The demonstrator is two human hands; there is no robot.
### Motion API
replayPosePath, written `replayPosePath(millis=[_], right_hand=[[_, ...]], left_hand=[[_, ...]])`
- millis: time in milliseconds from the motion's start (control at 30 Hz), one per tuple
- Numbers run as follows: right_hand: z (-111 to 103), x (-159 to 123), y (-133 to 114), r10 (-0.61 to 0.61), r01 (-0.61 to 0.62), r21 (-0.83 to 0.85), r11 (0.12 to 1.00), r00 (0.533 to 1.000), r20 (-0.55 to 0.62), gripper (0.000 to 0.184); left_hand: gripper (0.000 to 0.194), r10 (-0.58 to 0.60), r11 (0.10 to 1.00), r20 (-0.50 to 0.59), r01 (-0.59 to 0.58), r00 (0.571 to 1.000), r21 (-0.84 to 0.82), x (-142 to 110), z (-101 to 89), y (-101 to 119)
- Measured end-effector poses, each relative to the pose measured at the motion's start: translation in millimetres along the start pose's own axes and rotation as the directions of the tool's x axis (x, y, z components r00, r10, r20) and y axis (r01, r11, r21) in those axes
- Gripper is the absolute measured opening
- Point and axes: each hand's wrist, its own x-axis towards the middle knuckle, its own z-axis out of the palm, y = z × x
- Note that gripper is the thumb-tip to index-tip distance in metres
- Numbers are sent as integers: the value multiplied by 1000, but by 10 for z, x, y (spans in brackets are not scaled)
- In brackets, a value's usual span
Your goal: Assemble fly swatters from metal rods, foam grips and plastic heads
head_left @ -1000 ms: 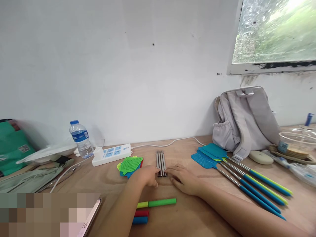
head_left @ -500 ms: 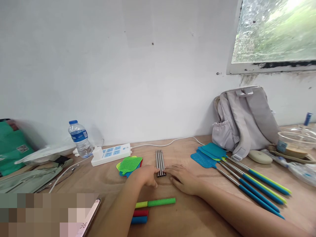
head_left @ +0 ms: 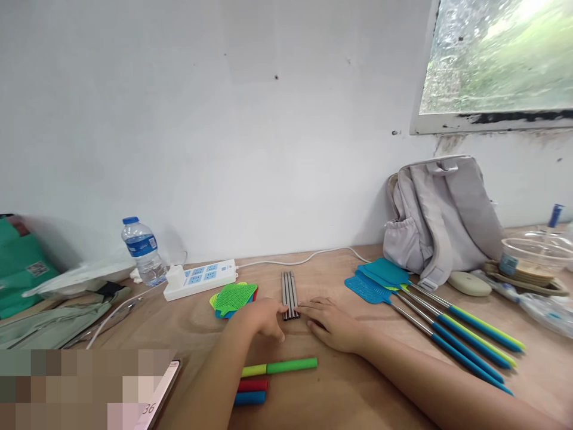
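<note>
Several thin metal rods (head_left: 289, 292) lie side by side on the table, pointing away from me. My left hand (head_left: 265, 316) is at their left side, a fingertip against the near part and the thumb held apart. From the right, my right hand (head_left: 329, 322) rests on the table with outstretched fingers, the tips at the rods' edge. Neither hand grips anything. Left of the rods is a small pile of fly swatter heads (head_left: 237, 297), green on top. Nearer me lie a green-and-yellow handle tube (head_left: 290, 365), a red tube (head_left: 254, 386) and a blue tube (head_left: 250, 398), partly behind my left forearm.
Several complete fly swatters (head_left: 443, 328) lie to the right, before a grey backpack (head_left: 447, 221). A power strip (head_left: 201, 279) and water bottle (head_left: 145, 251) stand at the back left. A phone (head_left: 159, 394) is front left; a plastic cup (head_left: 532, 257) is far right.
The view has shifted very slightly. Both hands stay at the rods in almost the same pose, and nothing has been picked up or let go.
</note>
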Motion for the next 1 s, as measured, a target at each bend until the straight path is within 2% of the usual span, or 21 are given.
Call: replayPosePath(millis=[267,433,633,1000], right_hand=[[-3,-1,-9,-7,7,-12,1000,1000,5,47],[-14,-4,-23,3,-3,-11,1000,1000,1,46],[0,-6,-14,-7,7,-3,1000,1000,-9,47],[-25,-8,-44,24,-24,10,1000,1000,1,45]], left_hand=[[90,34,999,19,-34,999,14,37,20,-62],[78,61,998,-18,-61,998,-6,65,27,-80],[85,103,994,-25,-104,994,-24,45,14,-54],[77,116,993,-17,-117,993,-18,88,36,-67]])
